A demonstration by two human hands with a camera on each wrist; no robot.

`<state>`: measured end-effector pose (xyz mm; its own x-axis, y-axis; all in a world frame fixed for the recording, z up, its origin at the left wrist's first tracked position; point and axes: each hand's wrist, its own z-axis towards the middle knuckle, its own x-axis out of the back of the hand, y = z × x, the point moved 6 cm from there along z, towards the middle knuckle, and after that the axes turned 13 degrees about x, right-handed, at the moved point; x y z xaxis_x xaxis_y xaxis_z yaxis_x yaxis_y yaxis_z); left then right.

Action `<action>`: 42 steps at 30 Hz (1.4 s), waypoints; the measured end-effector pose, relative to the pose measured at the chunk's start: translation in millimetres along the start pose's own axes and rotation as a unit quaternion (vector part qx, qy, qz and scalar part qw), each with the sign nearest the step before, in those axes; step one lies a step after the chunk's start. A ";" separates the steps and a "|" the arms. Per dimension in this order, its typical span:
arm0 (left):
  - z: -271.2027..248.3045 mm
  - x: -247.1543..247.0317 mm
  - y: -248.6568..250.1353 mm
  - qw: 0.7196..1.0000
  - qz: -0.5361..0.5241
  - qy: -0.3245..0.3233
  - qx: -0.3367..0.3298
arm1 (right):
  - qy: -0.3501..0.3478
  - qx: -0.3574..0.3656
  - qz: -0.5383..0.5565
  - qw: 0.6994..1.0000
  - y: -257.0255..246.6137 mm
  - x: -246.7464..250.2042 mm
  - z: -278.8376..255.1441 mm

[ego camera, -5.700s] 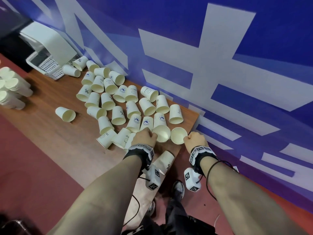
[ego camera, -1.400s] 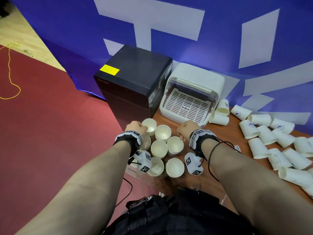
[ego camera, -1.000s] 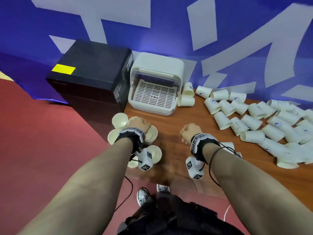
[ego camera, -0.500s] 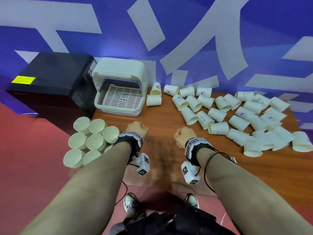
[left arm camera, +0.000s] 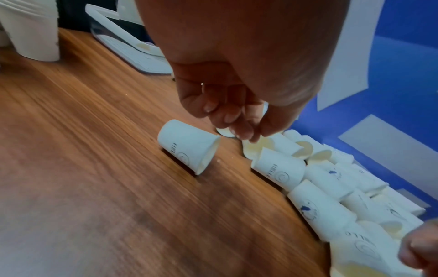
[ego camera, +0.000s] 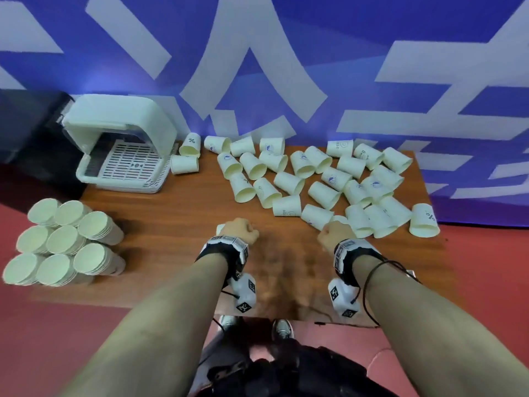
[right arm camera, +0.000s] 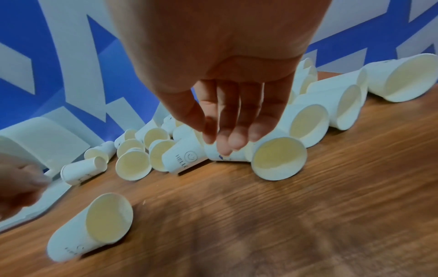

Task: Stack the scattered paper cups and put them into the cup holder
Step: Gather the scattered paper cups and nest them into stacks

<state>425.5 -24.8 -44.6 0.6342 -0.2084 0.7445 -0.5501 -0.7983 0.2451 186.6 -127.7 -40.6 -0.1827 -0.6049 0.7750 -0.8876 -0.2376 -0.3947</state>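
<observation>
Nearest us, our two bare forearms reach out over the wooden counter (ego camera: 177, 224), each wrist strapped with a black band and a white tagged camera block. Our left hand (ego camera: 240, 231) hangs above the boards with its fingers (left arm camera: 227, 114) loosely curled and holding nothing, right above a single paper cup (left arm camera: 188, 147) that lies on its side apart from the rest. Our right hand (ego camera: 335, 235) hovers at the near edge of the scattered cups (ego camera: 317, 179), its fingers (right arm camera: 233, 120) hanging down straight and close together, the tips just over a tipped cup (right arm camera: 267, 159) whose open mouth faces us; whether they touch it we cannot tell. Off to our left, at the counter's end, stand the stacked cups (ego camera: 64, 240), a tight cluster of upright columns seen from above, mouths up. Farther on, the loose cups lie on their sides in a dense sprawl across the right half of the counter, many touching or leaning on one another, some bearing blue printed marks. At the far left sits the white cup holder (ego camera: 123, 144), its hood raised over a slotted tray, with two cups just beside its right side. Behind everything hangs a blue backdrop (ego camera: 372, 38) with large white shapes.
</observation>
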 end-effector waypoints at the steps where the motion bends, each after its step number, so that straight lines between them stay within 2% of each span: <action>1: -2.2 -6.0 12.6 1.000 0.011 -0.002 -0.007 | 0.000 -0.006 0.002 1.000 10.8 2.7 -2.4; 6: -3.3 -19.6 52.7 0.998 0.043 0.009 -0.046 | 0.018 -0.023 0.018 0.999 43.0 8.5 -8.2; 10: 3.9 -33.2 78.7 0.993 0.093 0.011 -0.074 | 0.034 -0.028 -0.020 0.999 68.6 9.4 -12.8; 13: 9.6 -48.5 102.7 0.990 0.087 0.011 -0.114 | 0.018 -0.032 -0.023 0.999 80.6 7.9 -2.8; 16: 19.0 -70.7 127.3 0.983 0.093 -0.019 -0.160 | -0.011 -0.024 -0.043 0.999 84.1 1.5 9.3; 19: 27.0 -89.5 147.2 0.976 0.123 -0.050 -0.173 | -0.016 -0.003 -0.054 0.998 86.6 -7.5 18.9; 26: 41.7 -119.4 170.7 0.974 0.152 -0.053 -0.158 | -0.010 0.004 -0.058 0.998 93.1 -15.3 30.8; 31: 38.5 -117.1 182.4 0.979 0.139 0.011 -0.148 | -0.031 0.006 -0.046 0.998 98.0 -19.7 39.4; 34: 40.2 -116.6 184.6 0.979 0.145 0.024 -0.139 | -0.035 0.013 -0.049 0.998 98.4 -19.3 40.8; 42: 36.6 -123.7 181.7 0.985 0.136 0.020 -0.106 | -0.044 0.013 -0.041 0.998 102.7 -19.3 38.1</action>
<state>267.1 -164.8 -114.9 0.4284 -0.3732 0.8229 -0.8004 -0.5794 0.1539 115.1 -169.3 -114.9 -0.0710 -0.6475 0.7588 -0.8861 -0.3084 -0.3460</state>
